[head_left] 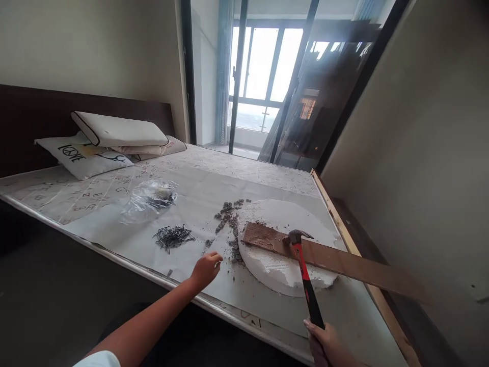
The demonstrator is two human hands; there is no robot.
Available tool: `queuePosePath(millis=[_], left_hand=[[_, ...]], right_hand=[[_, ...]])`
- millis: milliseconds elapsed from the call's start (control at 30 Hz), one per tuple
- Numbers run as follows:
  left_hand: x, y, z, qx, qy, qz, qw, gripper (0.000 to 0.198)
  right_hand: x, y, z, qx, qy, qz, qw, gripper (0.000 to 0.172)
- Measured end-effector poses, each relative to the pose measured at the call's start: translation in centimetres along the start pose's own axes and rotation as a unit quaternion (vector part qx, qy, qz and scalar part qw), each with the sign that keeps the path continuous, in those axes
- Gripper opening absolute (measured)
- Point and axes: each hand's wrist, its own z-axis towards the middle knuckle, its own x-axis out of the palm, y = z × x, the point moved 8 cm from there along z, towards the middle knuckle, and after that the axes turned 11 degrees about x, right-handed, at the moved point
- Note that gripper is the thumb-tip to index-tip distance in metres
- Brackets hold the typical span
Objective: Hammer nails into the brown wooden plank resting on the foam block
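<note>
My right hand (324, 339) is wrapped round the lower black grip of a claw hammer (303, 265) with a red and black handle. The hammer's metal head rests on or just over a brown wooden board (340, 257), whose left end is pitted and crumbled. Beneath the board lies a round white slab (267, 272) with a ragged edge. My left hand (206, 269) hovers left of the slab, fingers curled in; whatever they may hold is too small to make out. Grey crumbled pieces (236, 250) lie along the slab's left edge. Farther left is a pile of nails (173, 237).
A clear plastic bag (151, 201) with dark contents lies behind the nails. A grey sheet (198, 191) covers part of the mattress (229, 158). Pillows (120, 130) are stacked by the headboard (23, 109). A wooden rail (336, 216) runs along the right side, under the board.
</note>
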Motion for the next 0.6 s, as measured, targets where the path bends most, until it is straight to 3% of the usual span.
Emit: queuePosePath(millis=[100, 333, 467, 600], left_hand=[[0.0, 3.1, 0.5, -0.007, 0.078, 0.107, 0.991, 0.026], [2.3, 3.2, 2.0, -0.012, 0.157, 0.165, 0.974, 0.023], [2.2, 3.5, 2.5, -0.034, 0.155, 0.141, 0.977, 0.023], [0.1, 2.6, 3.7, -0.025, 0.086, 0.052, 0.995, 0.018]], right_hand=[[0.6, 0.3, -0.2, -0.018, 0.002, 0.026, 1.0, 0.041], [1.2, 1.3, -0.6, -0.015, 0.007, 0.044, 0.999, 0.043], [1.3, 2.0, -0.8, -0.02, -0.001, 0.038, 0.999, 0.043], [1.1, 2.7, -0.8, -0.024, -0.005, 0.032, 0.999, 0.042]])
